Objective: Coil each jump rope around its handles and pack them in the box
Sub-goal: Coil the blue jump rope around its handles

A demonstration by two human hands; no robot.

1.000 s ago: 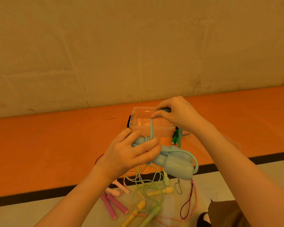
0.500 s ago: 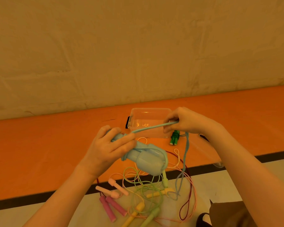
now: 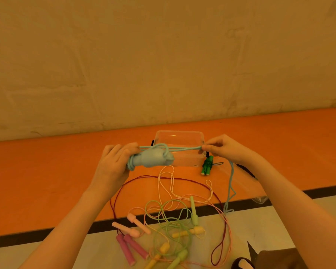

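Observation:
My left hand (image 3: 113, 166) grips the light blue handles (image 3: 153, 161) of a jump rope, held level in front of the clear plastic box (image 3: 179, 137). Its blue cord (image 3: 182, 148) is looped over the handles and stretches taut to my right hand (image 3: 224, 150), which pinches it. The cord's tail (image 3: 230, 189) hangs from that hand down to the floor. A green jump rope (image 3: 207, 165), coiled around its handles, lies just right of the box.
Loose ropes lie tangled on the floor near me: dark pink handles (image 3: 131, 249), pale pink handles (image 3: 132, 226), yellow handles (image 3: 188, 232), light green handles (image 3: 194, 212) and a dark red cord (image 3: 219, 202). A wall rises behind the box. A black line (image 3: 291, 192) crosses the floor.
My hands moved apart: the left carried the blue handles leftward and turned them level, the right pulled the cord out to the right until it ran straight. The view shifted slightly.

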